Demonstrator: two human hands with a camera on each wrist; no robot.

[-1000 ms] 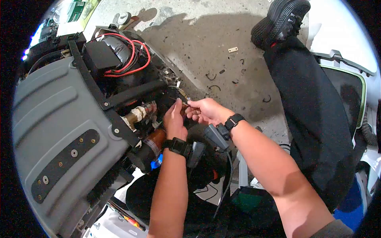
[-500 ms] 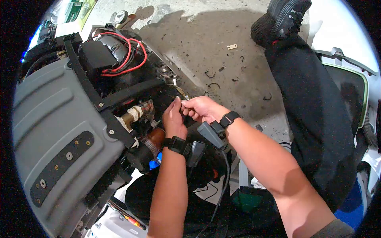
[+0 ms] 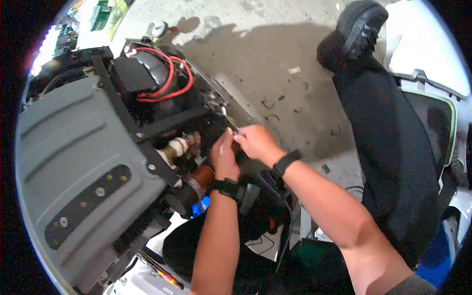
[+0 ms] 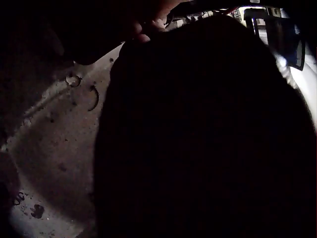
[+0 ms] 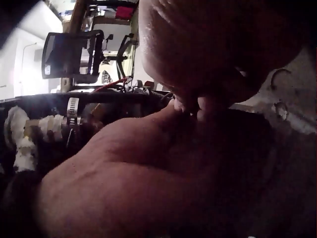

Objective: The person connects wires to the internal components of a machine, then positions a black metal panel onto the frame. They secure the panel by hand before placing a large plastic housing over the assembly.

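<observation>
Right hand (image 3: pixel 258 142) turned, one of two.

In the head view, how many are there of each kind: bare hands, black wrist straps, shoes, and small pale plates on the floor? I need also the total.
Bare hands: 2 (left hand, right hand)
Black wrist straps: 2 (left strap, right strap)
Shoe: 1
Small pale plate: 1
Total: 6
</observation>
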